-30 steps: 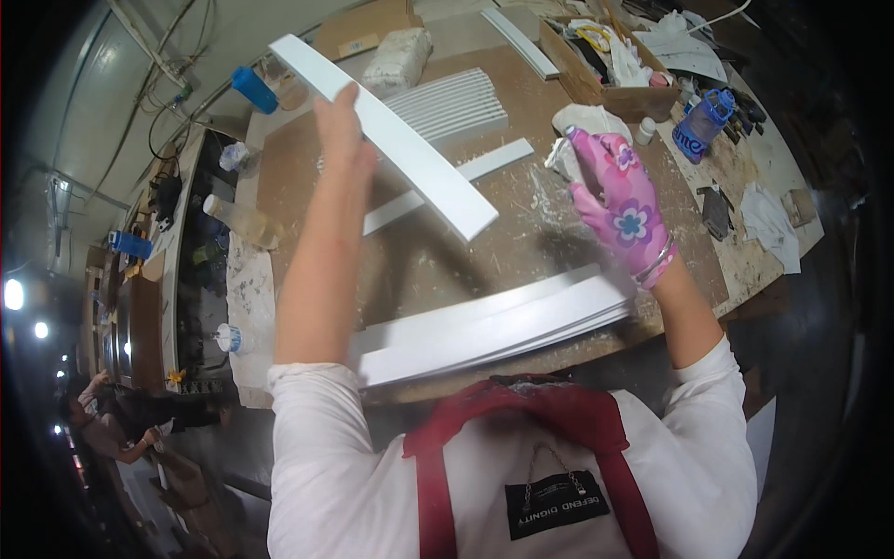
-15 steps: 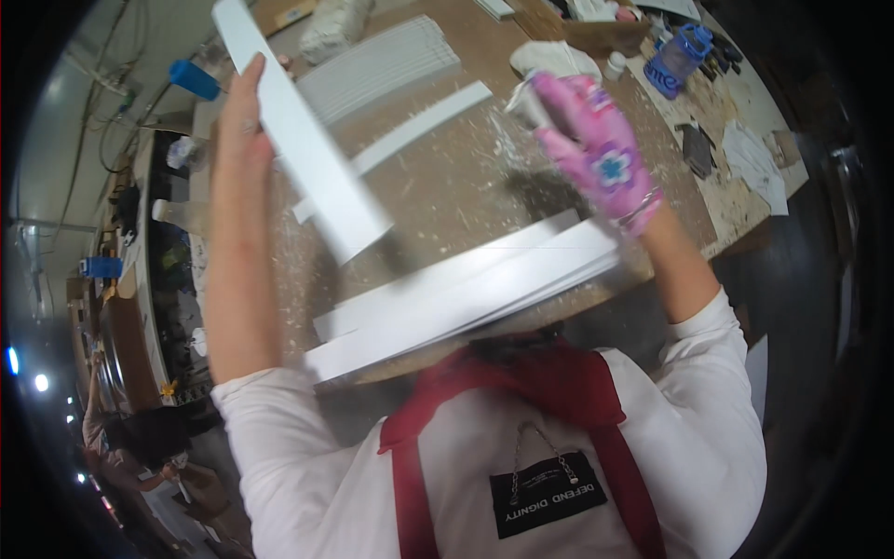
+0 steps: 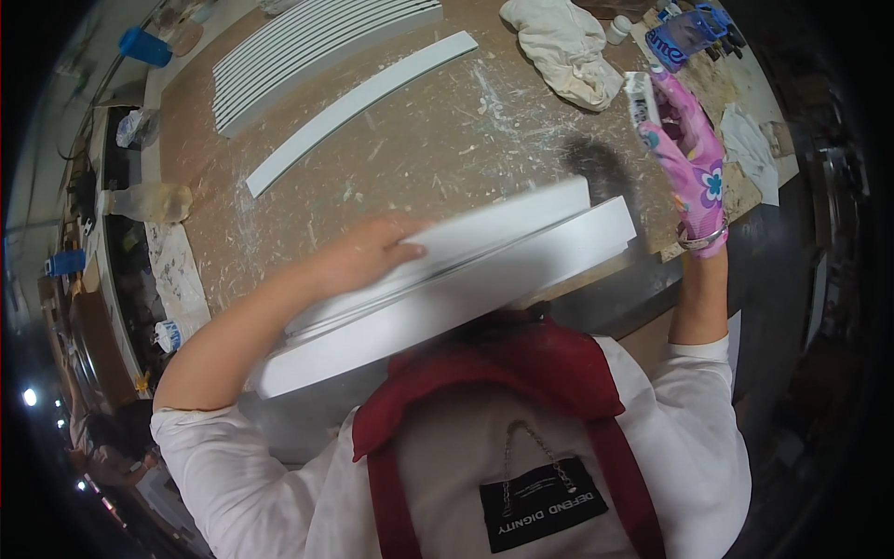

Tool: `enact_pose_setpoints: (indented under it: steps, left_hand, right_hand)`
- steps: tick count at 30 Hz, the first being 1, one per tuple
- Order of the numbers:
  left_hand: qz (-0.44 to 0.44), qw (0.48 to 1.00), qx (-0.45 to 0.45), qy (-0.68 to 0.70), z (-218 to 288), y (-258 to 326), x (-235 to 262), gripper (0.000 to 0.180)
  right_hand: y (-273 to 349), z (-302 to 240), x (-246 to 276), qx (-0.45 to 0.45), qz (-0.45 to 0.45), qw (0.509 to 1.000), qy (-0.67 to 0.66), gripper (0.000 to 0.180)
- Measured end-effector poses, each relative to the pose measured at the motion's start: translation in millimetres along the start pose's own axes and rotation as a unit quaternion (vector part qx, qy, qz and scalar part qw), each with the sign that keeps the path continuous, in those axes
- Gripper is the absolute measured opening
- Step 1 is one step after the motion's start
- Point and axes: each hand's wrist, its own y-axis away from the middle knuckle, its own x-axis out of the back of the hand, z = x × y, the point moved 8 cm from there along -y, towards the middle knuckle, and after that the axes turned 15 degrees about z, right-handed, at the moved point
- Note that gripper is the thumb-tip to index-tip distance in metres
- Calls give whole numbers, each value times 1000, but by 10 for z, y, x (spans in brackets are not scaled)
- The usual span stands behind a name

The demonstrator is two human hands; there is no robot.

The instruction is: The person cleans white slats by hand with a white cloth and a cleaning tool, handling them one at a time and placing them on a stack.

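Observation:
My bare left hand (image 3: 377, 250) is closed on the far edge of a long white board (image 3: 503, 216), slightly blurred by motion. Against it, along the table's near edge, lies another white board (image 3: 521, 270), nearest my apron. Off to the right, my right hand (image 3: 687, 154) wears a pink flowered glove and is held up above the table. Its fingers are curled around a small pale pad with dark marks (image 3: 641, 100); the pad's exact kind is unclear.
A single narrow white strip (image 3: 363, 107) lies across the brown worktable (image 3: 410, 168). Behind it sits a row of stacked white strips (image 3: 317, 56). A crumpled cloth (image 3: 563, 51), a blue bottle (image 3: 684, 37) and a clear jug (image 3: 154, 202) stand around the edges.
My left hand has come down from the far left, where it held a raised white board, to the boards at the near edge. My right hand has shifted to the right, still holding the pad.

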Motion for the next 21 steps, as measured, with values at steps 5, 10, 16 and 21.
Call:
enact_pose_setpoints:
  steps: [5, 10, 16, 21]
  left_hand:
    - [-23, 972, -161, -169, 535, -17, 69, 40]
    - [182, 943, -90, -265, -127, -946, 848, 51]
    - [281, 894, 14, -350, -907, -1342, 1056, 48]
    - [266, 938, -106, -197, -291, -966, 1079, 44]
  right_hand:
    - [35, 20, -160, -96, -22, 990, -97, 52]
    - [-23, 149, -219, -153, 31, 981, -112, 53]
    - [16, 327, -360, -225, -13, 962, -153, 57]
    - [1, 429, -172, -242, -2, 951, -193, 62]
